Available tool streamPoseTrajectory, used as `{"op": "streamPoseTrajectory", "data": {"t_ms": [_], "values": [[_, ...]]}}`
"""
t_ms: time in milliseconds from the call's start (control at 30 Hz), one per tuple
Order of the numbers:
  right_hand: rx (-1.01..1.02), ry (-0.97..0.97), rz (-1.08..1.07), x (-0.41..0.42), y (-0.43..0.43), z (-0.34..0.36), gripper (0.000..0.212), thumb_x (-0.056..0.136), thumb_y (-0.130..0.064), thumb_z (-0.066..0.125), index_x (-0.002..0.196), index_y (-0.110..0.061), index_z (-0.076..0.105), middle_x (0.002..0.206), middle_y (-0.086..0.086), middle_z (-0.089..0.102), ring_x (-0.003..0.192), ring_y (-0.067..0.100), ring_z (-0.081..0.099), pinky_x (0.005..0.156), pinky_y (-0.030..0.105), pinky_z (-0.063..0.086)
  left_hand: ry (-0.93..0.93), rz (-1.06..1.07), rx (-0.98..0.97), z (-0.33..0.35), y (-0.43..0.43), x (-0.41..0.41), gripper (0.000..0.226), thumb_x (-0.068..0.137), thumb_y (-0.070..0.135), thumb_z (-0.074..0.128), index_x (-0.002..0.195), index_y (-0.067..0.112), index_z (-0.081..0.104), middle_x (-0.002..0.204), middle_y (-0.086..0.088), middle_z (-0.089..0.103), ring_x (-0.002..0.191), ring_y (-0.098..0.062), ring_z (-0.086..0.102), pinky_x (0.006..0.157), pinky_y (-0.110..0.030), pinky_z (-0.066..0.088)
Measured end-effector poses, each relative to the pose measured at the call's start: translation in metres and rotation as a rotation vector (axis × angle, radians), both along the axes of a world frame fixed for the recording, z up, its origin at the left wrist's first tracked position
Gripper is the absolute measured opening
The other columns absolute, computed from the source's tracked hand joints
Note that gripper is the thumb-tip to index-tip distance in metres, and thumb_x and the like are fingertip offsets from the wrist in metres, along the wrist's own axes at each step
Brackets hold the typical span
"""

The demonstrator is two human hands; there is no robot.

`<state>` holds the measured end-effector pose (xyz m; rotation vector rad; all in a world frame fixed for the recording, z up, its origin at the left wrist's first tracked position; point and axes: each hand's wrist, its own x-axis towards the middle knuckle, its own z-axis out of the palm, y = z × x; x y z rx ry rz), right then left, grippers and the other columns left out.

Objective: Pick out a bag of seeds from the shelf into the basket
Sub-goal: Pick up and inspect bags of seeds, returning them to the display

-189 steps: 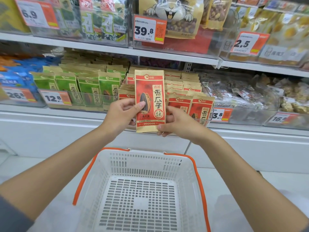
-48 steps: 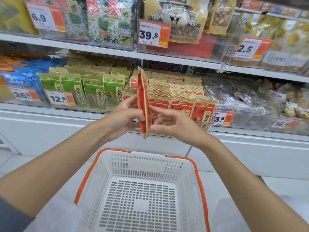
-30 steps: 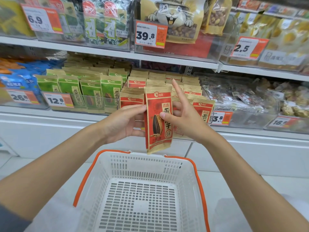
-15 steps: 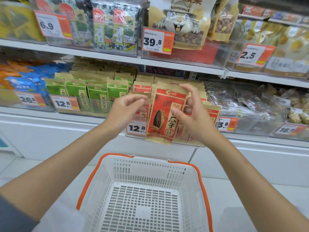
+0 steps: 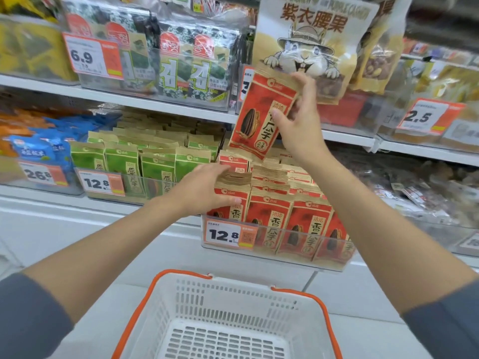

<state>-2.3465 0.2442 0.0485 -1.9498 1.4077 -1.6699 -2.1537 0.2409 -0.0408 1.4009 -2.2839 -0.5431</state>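
1. Shelf: stands behind and above the basket. Its ends run out of frame, and the goods highest above the basket are blurred.
2. Basket: white with an orange rim, lowest in my view, near edge cut off.
3. Tray of red bags: just above the basket's far rim.
4. Bag of seeds: high above the basket and well apart from it, long axis near upright, top tilted right. I judge the drop runs down and toward me.
5. Right grip: clamped on the bag's right edge, thumb on the front, fingers mostly hidden behind.
6. Left grip: fingers apart and laid on the tray's front bags, holding nothing, nearer the basket.
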Motion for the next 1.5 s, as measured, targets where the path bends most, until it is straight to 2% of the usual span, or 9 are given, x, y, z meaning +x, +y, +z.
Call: {"op": "streamPoseTrajectory", "data": {"t_ms": [300, 433, 533, 667, 833, 1033, 1167, 1333, 1500], "values": [[0.131, 0.082, 0.002, 0.013, -0.041, -0.051, 0.027, 0.102, -0.011, 0.048, 0.115, -0.034, 0.042, 0.103, 0.003, 0.067, 0.09, 0.026, 0.067, 0.08, 0.054, 0.055, -0.018, -0.015, -0.086, -0.009, -0.007, 0.001, 0.086, 0.081, 0.058, 0.07, 0.152, 0.024, 0.034, 0.151, 0.005, 0.041, 0.14, -0.012, 0.032, 0.113, -0.035, 0.032], [0.247, 0.335, -0.069, 0.005, -0.039, -0.059, 0.013, 0.101, -0.021, 0.052, 0.11, -0.029, 0.058, 0.103, -0.002, 0.069, 0.093, 0.021, 0.066, 0.086, 0.047, 0.054, 0.005, -0.021, -0.08, -0.011, -0.008, 0.002, 0.085, 0.08, 0.059, 0.071, 0.15, 0.024, 0.037, 0.15, 0.007, 0.043, 0.138, -0.01, 0.034, 0.112, -0.034, 0.032], [0.397, 0.61, -0.114, 0.003, -0.038, -0.051, 0.026, 0.099, -0.024, 0.06, 0.122, -0.018, 0.069, 0.124, 0.0, 0.068, 0.116, 0.019, 0.061, 0.102, 0.034, 0.046, 0.014, -0.029, -0.082, -0.01, -0.007, 0.003, 0.089, 0.077, 0.059, 0.073, 0.151, 0.026, 0.036, 0.152, 0.009, 0.039, 0.139, -0.009, 0.033, 0.112, -0.034, 0.032], [0.403, 0.705, -0.062, 0.005, -0.039, -0.034, 0.021, 0.095, -0.021, 0.066, 0.114, -0.015, 0.075, 0.115, 0.0, 0.073, 0.103, 0.015, 0.064, 0.093, 0.026, 0.046, 0.053, -0.024, -0.071, -0.011, -0.005, 0.002, 0.096, 0.075, 0.058, 0.076, 0.154, 0.027, 0.029, 0.158, 0.012, 0.027, 0.142, -0.009, 0.031, 0.115, -0.038, 0.034], [0.493, 1.019, -0.011, 0.01, -0.047, -0.043, 0.02, 0.092, -0.014, 0.067, 0.11, -0.014, 0.077, 0.106, 0.004, 0.075, 0.1, 0.022, 0.067, 0.097, 0.037, 0.05, 0.078, -0.04, -0.042, -0.012, -0.003, 0.004, 0.103, 0.072, 0.055, 0.08, 0.155, 0.028, 0.024, 0.16, 0.012, 0.022, 0.141, -0.01, 0.033, 0.114, -0.042, 0.038], [0.51, 1.043, -0.008, 0.007, -0.05, -0.03, 0.017, 0.094, -0.018, 0.065, 0.105, -0.016, 0.078, 0.09, -0.004, 0.073, 0.092, 0.021, 0.063, 0.1, 0.036, 0.042, 0.1, -0.003, -0.074, -0.015, -0.004, 0.006, 0.107, 0.07, 0.06, 0.079, 0.155, 0.031, 0.021, 0.162, 0.017, 0.008, 0.143, -0.014, 0.032, 0.114, -0.046, 0.038], [0.553, 1.272, -0.035, 0.019, -0.054, -0.047, 0.025, 0.098, -0.023, 0.057, 0.118, -0.025, 0.073, 0.116, -0.008, 0.07, 0.119, 0.02, 0.051, 0.108, 0.038, 0.029, 0.082, -0.001, -0.065, -0.017, -0.008, 0.005, 0.113, 0.07, 0.062, 0.078, 0.158, 0.033, 0.012, 0.165, 0.014, 0.007, 0.149, -0.013, 0.022, 0.117, -0.05, 0.033], [0.64, 0.791, 0.004, 0.013, -0.065, -0.036, 0.031, 0.095, -0.022, 0.057, 0.112, 0.0, 0.071, 0.103, 0.01, 0.072, 0.078, 0.013, 0.059, 0.086, 0.032, 0.053, 0.1, -0.02, -0.033, -0.02, -0.012, 0.007, 0.111, 0.069, 0.065, 0.078, 0.156, 0.031, 0.019, 0.158, 0.013, 0.033, 0.144, -0.009, 0.031, 0.114, -0.05, 0.037], [0.513, 0.969, -0.19, 0.018, -0.082, -0.049, 0.045, 0.094, -0.027, 0.064, 0.138, -0.019, 0.056, 0.126, 0.004, 0.064, 0.125, 0.028, 0.05, 0.11, 0.042, 0.03, 0.105, -0.015, -0.026, -0.017, -0.009, 0.006, 0.107, 0.071, 0.06, 0.078, 0.156, 0.032, 0.02, 0.156, 0.012, 0.034, 0.142, -0.009, 0.032, 0.114, -0.049, 0.038]]}}
